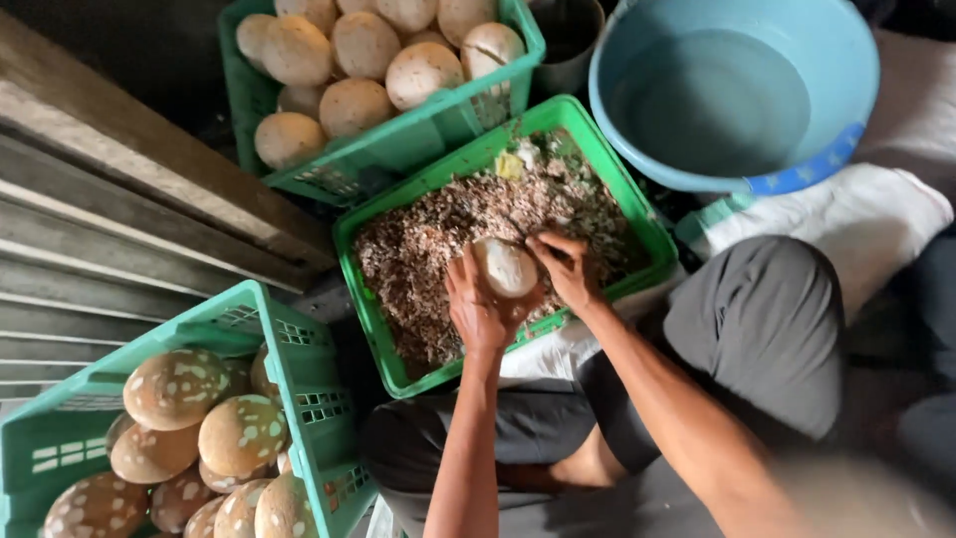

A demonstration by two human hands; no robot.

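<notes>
My left hand [475, 309] cups a pale, round peeled fruit [505, 267] from below and the left. My right hand [565, 269] presses on its right side, fingers curled; whether it also holds a small tool I cannot tell. Both hands are over a green plastic crate [370, 324] filled with brown and pale peel scraps [438, 234].
A green crate [398, 149] of pale peeled fruits [354, 105] stands behind. At the lower left, a green crate [299, 399] holds brown spotted fruits [177, 387]. A blue basin [732, 95] of water sits at the upper right. Wooden steps [90, 229] lie left. My bent knee [767, 319] is right.
</notes>
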